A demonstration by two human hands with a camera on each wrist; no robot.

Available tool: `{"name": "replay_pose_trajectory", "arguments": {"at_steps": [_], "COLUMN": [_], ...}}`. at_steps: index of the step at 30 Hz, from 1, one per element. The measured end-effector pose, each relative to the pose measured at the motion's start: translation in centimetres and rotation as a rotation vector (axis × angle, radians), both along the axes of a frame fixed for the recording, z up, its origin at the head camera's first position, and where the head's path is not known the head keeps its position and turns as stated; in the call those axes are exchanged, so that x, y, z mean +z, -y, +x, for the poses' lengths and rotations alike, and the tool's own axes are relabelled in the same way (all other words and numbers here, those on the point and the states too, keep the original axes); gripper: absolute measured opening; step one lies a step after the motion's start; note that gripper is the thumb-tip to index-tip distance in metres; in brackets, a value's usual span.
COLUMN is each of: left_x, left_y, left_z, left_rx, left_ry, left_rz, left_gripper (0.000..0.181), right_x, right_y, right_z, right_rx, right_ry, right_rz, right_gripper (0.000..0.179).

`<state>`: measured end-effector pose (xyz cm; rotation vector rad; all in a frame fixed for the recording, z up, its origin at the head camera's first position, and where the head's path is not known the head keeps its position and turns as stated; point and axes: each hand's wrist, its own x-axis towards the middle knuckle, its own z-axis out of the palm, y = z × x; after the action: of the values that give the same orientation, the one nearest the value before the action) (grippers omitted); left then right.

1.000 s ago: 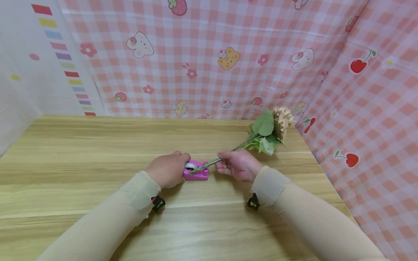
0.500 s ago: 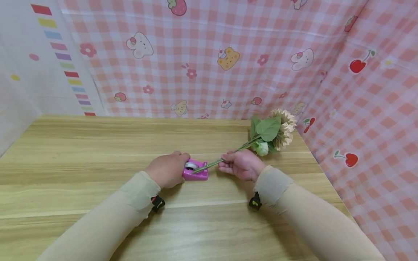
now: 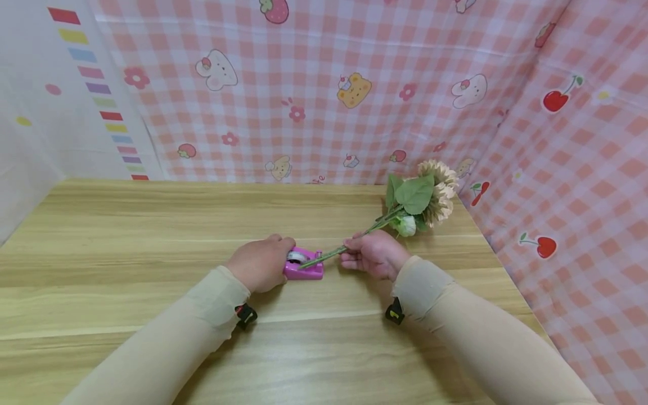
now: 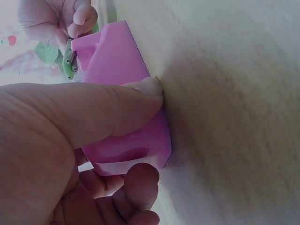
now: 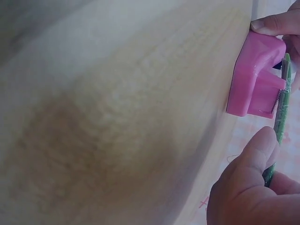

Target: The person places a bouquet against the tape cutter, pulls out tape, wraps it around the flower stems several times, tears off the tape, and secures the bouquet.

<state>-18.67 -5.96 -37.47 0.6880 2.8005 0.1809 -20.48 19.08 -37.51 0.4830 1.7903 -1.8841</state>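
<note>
My left hand grips the back end of a pink tape dispenser that sits on the wooden table. Its thumb lies along one side, and the roll of tape shows in the top. My right hand pinches the green stems of a small bunch of artificial-looking flowers between thumb and fingers. The stem ends reach over the dispenser, close by its toothed cutting edge. Toward the back right are the pale peach bloom, a white bud and broad green leaves.
The wood-grain table runs back to a pink checked cloth with cartoon prints. More checked cloth hangs along the right edge, and white cloth stands on the left.
The flowers have turned in my right hand, so the leaves and white bud show differently, and the bloom has lifted slightly in the last half second. My left hand and the tape dispenser stay put.
</note>
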Motion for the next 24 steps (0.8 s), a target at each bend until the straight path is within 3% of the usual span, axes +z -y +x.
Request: {"name": "replay_pose_trajectory", "arguments": {"at_steps": [11,17,24], "left_x": [0.02,0.03,0.03], "left_y": [-0.14,-0.19,-0.14], "left_z": [-0.04,-0.03,-0.03], "left_rx": [0.010,0.011,0.003], "left_ry": [0.011,0.007,0.000], "left_rz": [-0.008,-0.010,-0.013], "left_gripper": [0.065,0.067,0.065], "right_x": [0.06,-0.01,0.45], "right_y": [-0.08,-0.09,0.22], "right_z": [0.03,0.23,0.78], "right_rx": [0.013,-0.018,-0.061], "right_ry": [0.002,-0.020,-0.067], "right_rz": [0.002,-0.014,-0.051], "right_gripper": [0.010,0.002,0.004]}}
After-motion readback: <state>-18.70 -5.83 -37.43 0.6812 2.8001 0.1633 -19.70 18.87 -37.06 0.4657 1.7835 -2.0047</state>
